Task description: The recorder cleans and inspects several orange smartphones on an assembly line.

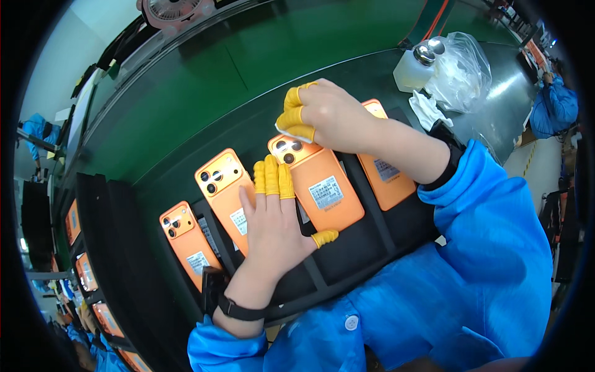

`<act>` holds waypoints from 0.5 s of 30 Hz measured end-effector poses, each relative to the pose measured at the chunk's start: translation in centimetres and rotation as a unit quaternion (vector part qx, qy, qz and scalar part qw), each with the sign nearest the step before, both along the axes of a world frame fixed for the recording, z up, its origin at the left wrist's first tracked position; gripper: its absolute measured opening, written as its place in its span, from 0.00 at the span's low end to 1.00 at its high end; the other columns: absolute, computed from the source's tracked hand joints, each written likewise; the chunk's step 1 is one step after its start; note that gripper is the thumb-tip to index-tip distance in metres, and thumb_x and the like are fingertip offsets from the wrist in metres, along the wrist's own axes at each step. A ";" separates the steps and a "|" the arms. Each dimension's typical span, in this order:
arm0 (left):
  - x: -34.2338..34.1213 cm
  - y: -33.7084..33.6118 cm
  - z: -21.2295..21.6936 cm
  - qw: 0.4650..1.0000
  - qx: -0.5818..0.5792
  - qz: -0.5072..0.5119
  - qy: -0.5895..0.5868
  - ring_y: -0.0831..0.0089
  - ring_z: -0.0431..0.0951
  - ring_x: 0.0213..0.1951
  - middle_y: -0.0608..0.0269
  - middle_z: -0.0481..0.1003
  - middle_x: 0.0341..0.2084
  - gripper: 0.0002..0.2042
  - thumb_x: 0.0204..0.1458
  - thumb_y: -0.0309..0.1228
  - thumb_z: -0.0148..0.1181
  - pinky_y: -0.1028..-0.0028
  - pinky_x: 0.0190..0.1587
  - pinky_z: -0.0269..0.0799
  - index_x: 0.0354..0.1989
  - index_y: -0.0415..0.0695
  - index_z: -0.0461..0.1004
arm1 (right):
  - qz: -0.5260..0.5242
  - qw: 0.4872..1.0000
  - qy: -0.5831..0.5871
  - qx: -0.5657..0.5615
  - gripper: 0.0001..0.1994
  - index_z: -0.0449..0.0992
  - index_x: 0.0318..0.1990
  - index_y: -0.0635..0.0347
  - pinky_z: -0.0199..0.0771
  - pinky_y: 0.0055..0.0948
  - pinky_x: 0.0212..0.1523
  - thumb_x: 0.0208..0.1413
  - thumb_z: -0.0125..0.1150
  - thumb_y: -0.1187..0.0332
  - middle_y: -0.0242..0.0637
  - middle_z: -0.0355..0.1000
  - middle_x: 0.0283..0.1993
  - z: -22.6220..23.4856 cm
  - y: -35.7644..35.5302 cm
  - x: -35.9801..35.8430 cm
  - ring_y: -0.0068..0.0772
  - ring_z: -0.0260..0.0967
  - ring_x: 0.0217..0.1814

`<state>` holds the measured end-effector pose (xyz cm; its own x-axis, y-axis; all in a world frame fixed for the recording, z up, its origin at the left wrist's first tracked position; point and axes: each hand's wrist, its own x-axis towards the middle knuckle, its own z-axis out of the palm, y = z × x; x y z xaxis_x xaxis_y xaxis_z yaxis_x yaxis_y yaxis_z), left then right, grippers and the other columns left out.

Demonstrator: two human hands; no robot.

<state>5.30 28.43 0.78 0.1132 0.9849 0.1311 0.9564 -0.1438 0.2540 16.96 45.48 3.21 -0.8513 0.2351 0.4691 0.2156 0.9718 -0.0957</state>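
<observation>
Several orange phones lie back up in a black tray point(381, 232), each with a white label. The nearest to both hands is the middle-right phone point(347, 211). My left hand point(273, 226), yellow finger cots on several fingers, rests with its fingers spread along this phone's left edge, partly over the phone point(226, 201) beside it. At the camera end of the middle-right phone, my right hand point(334, 118) curls its yellow-cotted fingers over a folded white wipe point(286, 134), of which only an edge shows. Another phone point(387, 189) lies partly under my right forearm, and one more phone point(186, 239) is at the far left.
At the back right stand a dispenser bottle point(413, 69) with a metal top and a clear plastic bag point(465, 74). A crumpled white tissue point(427, 110) lies beside them. More trays with orange phones point(87, 271) stand at left. Other people in blue point(553, 108) are farther off.
</observation>
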 end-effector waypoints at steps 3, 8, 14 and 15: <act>0.0 -0.8 0.6 0.997 0.013 0.060 -0.044 0.51 0.45 0.61 0.38 0.49 0.57 0.51 0.26 0.55 0.65 0.46 0.58 0.31 0.55 0.28 0.51 | -0.002 1.000 0.002 -0.007 0.12 0.77 0.34 0.55 0.61 0.30 0.44 0.37 0.58 0.75 0.33 0.69 0.32 -0.8 -0.2 -0.3 0.30 0.64 0.39; 0.2 -0.9 0.0 0.995 -0.077 0.059 -0.013 0.52 0.44 0.62 0.40 0.51 0.56 0.48 0.30 0.53 0.64 0.42 0.56 0.32 0.55 0.29 0.53 | -0.005 1.000 0.015 -0.003 0.15 0.77 0.35 0.53 0.62 0.29 0.41 0.33 0.61 0.74 0.32 0.69 0.31 -0.9 -0.9 -0.6 0.30 0.64 0.37; 0.1 -0.7 -0.1 0.994 -0.099 0.043 -0.021 0.51 0.43 0.62 0.38 0.48 0.56 0.52 0.26 0.52 0.67 0.46 0.58 0.28 0.56 0.29 0.49 | -0.048 0.997 0.025 -0.053 0.13 0.77 0.35 0.53 0.65 0.30 0.35 0.35 0.64 0.72 0.33 0.68 0.31 -1.4 -1.3 -0.9 0.33 0.65 0.33; 0.2 -0.7 -0.1 0.994 -0.096 0.042 -0.024 0.51 0.43 0.62 0.38 0.48 0.56 0.52 0.26 0.52 0.67 0.47 0.58 0.28 0.56 0.29 0.49 | -0.041 0.995 0.042 -0.080 0.13 0.77 0.35 0.54 0.65 0.30 0.35 0.36 0.64 0.71 0.34 0.68 0.31 -1.4 -1.3 -0.9 0.34 0.64 0.33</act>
